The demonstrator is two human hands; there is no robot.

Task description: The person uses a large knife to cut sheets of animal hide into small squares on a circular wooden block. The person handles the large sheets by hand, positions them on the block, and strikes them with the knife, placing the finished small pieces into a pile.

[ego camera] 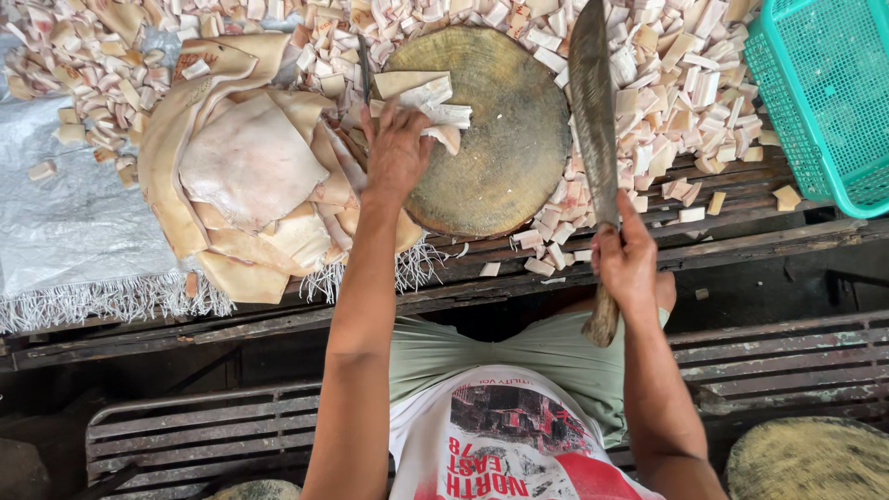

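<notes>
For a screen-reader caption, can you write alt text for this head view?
Seen from above, a person's left hand presses pale strips of skin-like material onto a round, worn wooden chopping block, while the right hand grips a long, dark-bladed cleaver raised beside it. Small pale cut pieces surround the block, with large uncut sheets left and a teal plastic basket right.

Teal mesh basket (815, 102), pale pink-white skin pieces (685, 65)

basket (815, 102): cut off by top and right edges | pile of cut pieces (667, 65): runs past top edge | knife (593, 120): tip cut off at top, handle partly covered by right hand (628, 264) | strips (435, 102): partly under left hand (396, 153) | round block (810, 458): cut off at bottom
</notes>
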